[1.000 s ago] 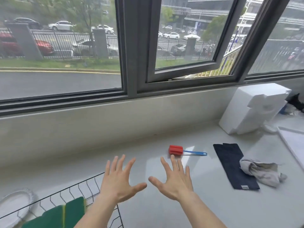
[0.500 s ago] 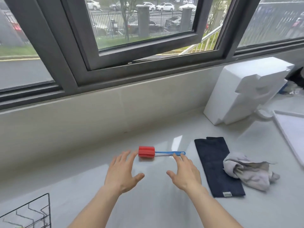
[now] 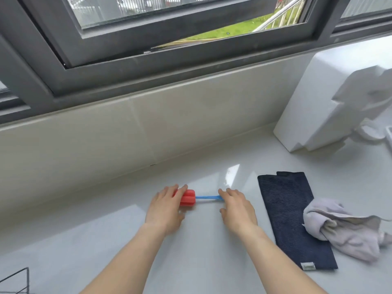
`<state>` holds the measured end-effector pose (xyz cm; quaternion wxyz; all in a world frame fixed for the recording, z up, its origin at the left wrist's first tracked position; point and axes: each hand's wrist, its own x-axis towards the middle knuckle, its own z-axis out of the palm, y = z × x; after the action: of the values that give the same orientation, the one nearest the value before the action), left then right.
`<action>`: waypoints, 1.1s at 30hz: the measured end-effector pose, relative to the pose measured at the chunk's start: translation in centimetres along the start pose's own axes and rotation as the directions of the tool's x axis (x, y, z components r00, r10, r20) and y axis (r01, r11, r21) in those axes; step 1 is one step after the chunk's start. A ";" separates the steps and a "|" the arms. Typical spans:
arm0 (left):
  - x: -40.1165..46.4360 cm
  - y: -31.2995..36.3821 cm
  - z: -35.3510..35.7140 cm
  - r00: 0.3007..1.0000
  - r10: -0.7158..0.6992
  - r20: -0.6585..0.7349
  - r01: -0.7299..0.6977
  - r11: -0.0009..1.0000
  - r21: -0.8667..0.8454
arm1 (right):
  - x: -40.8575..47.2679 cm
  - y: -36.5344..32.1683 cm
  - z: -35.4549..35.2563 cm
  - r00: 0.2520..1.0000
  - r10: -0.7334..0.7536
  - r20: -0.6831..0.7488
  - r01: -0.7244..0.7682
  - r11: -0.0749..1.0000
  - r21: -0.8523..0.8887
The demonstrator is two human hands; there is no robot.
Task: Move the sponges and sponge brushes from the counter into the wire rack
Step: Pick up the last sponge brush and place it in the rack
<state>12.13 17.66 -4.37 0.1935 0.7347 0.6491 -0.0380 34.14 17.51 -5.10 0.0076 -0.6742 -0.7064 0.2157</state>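
Observation:
A sponge brush lies on the pale counter, with a red sponge head (image 3: 188, 198) and a thin blue handle (image 3: 206, 197) pointing right. My left hand (image 3: 165, 209) lies over the left part of the red head, fingers across its top and thumb on the near side. My right hand (image 3: 237, 209) covers the handle's right end, fingertips on it. The brush rests on the counter. Only a corner of the black wire rack (image 3: 16, 280) shows, at the bottom left.
A dark blue cloth (image 3: 290, 213) lies flat to the right of my right hand, with a crumpled grey rag (image 3: 343, 230) on its right edge. A white foam block (image 3: 331, 98) stands at the back right. The tiled wall and window frame run along the back.
Both hands reached forward from open above the counter onto the brush, left on the red head, right on the handle end. The view swung right and down, so the rack slid almost out.

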 end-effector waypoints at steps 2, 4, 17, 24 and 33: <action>-0.2 0.0 0.5 0.999 -0.023 -0.030 0.023 1.000 0.001 | 0.1 0.1 0.8 1.000 -0.005 -0.027 0.004 0.999 -0.050; -0.8 -0.1 0.9 0.998 -0.054 -0.044 0.054 0.999 -0.005 | -0.3 -0.2 1.4 0.998 0.005 -0.066 -0.013 0.993 -0.113; -12.5 -7.8 -2.8 0.958 -0.135 -0.254 0.091 0.980 -0.176 | -5.9 -9.6 2.4 0.965 -0.206 -0.162 0.186 0.974 -0.127; -22.2 -15.2 -6.1 0.914 -0.200 -0.353 0.123 0.966 -0.229 | -11.7 -20.2 2.0 0.926 -0.312 -0.213 0.288 0.948 -0.139; -37.3 -25.4 -5.3 0.845 -0.303 -0.441 0.171 0.934 -0.315 | -20.9 -33.0 7.6 0.879 -0.437 -0.190 0.394 0.891 -0.227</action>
<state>-19.28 -13.47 6.00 0.1152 0.6016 0.7622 0.2093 2.40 -4.66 4.31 0.0761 -0.5248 -0.8455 0.0620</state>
